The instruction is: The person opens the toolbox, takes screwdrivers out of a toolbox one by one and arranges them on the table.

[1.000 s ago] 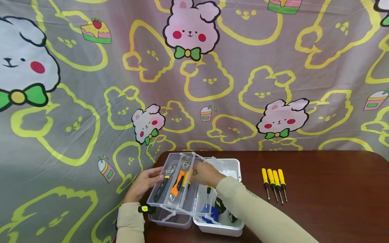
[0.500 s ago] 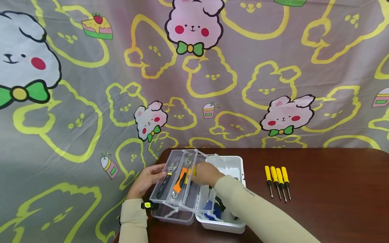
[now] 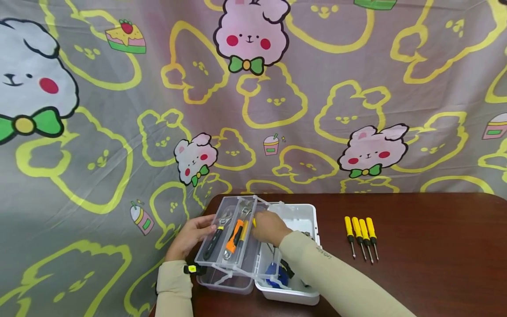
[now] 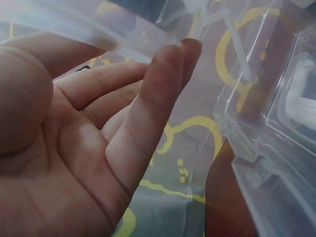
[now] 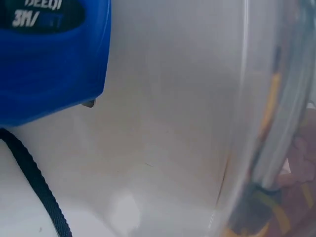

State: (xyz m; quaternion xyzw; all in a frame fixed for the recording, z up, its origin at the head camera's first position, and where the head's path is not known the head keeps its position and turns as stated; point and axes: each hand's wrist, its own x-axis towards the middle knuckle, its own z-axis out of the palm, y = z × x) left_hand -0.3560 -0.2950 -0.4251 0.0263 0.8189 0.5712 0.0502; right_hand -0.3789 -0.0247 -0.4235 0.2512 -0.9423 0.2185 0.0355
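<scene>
My left hand (image 3: 191, 235) holds the outer edge of the toolbox's raised clear tray (image 4: 74, 17), thumb above and fingers beneath. In that tray lie an adjustable wrench with a black handle (image 3: 214, 242), an orange utility knife (image 3: 234, 237) and another wrench (image 3: 245, 209). My right hand (image 3: 269, 226) is over the inner side of the open white toolbox (image 3: 316, 224), fingers curled round a screwdriver; a bit of its yellow handle (image 3: 255, 223) shows by the fingers and a thin shaft below. The hand covers the rest. The right wrist view misses the fingers.
A blue tape measure (image 5: 49, 59) with a black strap (image 5: 37, 180) lies in the white base. Several yellow-handled screwdrivers (image 3: 362, 233) lie in a row on the brown table (image 3: 428, 246), right of the box. A patterned curtain (image 3: 301, 110) hangs close behind.
My right hand has turned slightly, and the black collar and shaft that showed below it are now mostly covered. The left hand keeps its place at the tray. The head view has shifted slightly.
</scene>
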